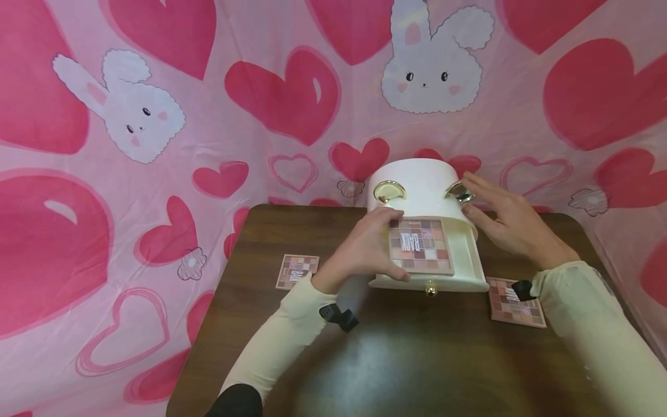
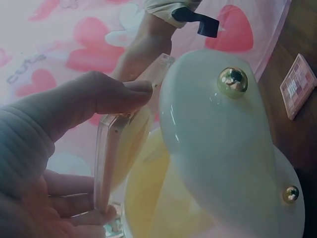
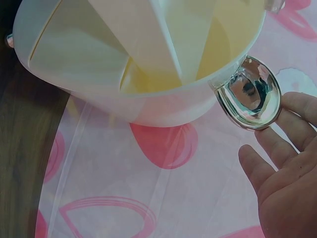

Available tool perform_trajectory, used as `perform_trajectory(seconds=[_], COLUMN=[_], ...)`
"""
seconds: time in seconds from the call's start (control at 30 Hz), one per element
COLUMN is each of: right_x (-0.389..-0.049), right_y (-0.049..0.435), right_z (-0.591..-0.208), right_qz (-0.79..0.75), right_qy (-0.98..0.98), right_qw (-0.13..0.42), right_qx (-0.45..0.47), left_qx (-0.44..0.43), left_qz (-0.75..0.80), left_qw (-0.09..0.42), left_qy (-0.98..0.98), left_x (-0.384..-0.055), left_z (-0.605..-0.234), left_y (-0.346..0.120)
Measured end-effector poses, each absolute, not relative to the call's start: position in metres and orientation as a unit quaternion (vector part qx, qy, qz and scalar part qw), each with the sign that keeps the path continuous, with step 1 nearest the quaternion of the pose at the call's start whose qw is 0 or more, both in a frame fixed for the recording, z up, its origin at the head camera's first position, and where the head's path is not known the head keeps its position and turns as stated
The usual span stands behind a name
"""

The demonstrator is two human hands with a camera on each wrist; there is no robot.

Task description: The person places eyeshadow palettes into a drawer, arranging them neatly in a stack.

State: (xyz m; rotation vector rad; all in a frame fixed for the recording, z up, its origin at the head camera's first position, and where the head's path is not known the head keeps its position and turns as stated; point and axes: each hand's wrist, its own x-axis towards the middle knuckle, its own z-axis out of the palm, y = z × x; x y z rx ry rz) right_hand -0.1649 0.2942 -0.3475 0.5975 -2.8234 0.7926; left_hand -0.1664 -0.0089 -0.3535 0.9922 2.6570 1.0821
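Observation:
A white, rounded cosmetic organizer (image 1: pixel 417 174) stands at the back of the table, a gold oval handle (image 1: pixel 389 191) at its left and another (image 1: pixel 460 191) at its right. Its drawer (image 1: pixel 475 260) is pulled out, with a gold knob (image 1: pixel 431 288) on the front. My left hand (image 1: pixel 365 246) grips an eyeshadow palette (image 1: pixel 422 246) by its left edge, over the drawer. In the left wrist view the palette (image 2: pixel 105 158) is tilted between thumb and fingers. My right hand (image 1: pixel 508 223) touches the right gold handle (image 3: pixel 252 94) with its fingertips, thumb apart.
Flat on the brown table (image 1: pixel 396 359) lie two similar palettes, one at the left (image 1: pixel 297 271) and one near the right sleeve (image 1: pixel 513 304). A lower front with a gold knob (image 2: pixel 290 194) shows beneath the drawer. Pink heart-patterned cloth (image 1: pixel 292 104) hangs behind.

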Motion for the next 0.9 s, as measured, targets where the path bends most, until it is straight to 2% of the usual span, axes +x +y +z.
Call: perform_trajectory(seconds=[0.3, 0.67, 0.9], right_x=[-0.164, -0.166, -0.165], right_y=[0.294, 0.294, 0.295], right_z=[-0.348, -0.351, -0.351], right_qz=[0.262, 0.275, 0.271], right_qy=[-0.941, -0.933, -0.935], right_qw=[0.073, 0.092, 0.092], right_qx=[0.200, 0.214, 0.210], left_qx=[0.306, 0.328, 0.349], left_qz=[0.326, 0.257, 0.181], left_qw=[0.084, 0.061, 0.073], left_qy=[0.891, 0.907, 0.917], left_x=[-0.161, -0.159, -0.161], left_z=[-0.346, -0.339, -0.328], left_y=[0.004, 0.019, 0.033])
